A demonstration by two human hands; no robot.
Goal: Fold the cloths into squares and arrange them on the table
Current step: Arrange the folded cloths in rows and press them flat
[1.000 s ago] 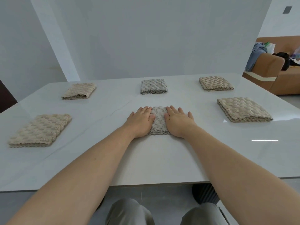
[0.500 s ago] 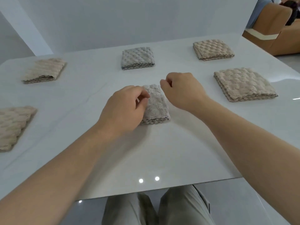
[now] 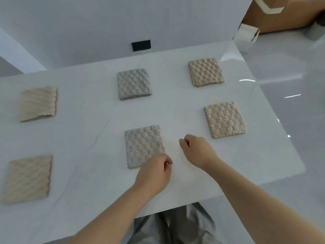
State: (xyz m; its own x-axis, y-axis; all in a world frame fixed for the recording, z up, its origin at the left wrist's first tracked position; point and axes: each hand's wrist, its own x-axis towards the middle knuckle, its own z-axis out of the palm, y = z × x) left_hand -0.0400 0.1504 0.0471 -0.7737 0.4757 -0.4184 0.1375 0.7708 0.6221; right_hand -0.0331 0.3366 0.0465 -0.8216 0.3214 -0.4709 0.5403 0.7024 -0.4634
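Six folded square cloths lie in two rows on the white table (image 3: pixel 84 138). The grey one at front centre (image 3: pixel 143 145) is nearest my hands. My left hand (image 3: pixel 154 173) hovers over its near right corner with fingers curled and nothing visibly held. To the right of that cloth my right hand (image 3: pixel 195 150) is off the fabric, fingers curled and empty. Behind it lies a second grey cloth (image 3: pixel 134 83). Beige cloths lie at back right (image 3: pixel 205 72), right (image 3: pixel 225 120), back left (image 3: pixel 37 103) and front left (image 3: pixel 28 178).
The table's near edge runs just above my knees in grey trousers (image 3: pixel 175 226), and its right edge drops to a glossy floor (image 3: pixel 290 76). A black rectangle (image 3: pixel 141 45) sits on the wall behind. Brown furniture (image 3: pixel 281 14) stands at the top right.
Both hands have let go of the front centre cloth and drawn back to its right, fingers curled. The view has tilted down, so all six cloths now show from above.
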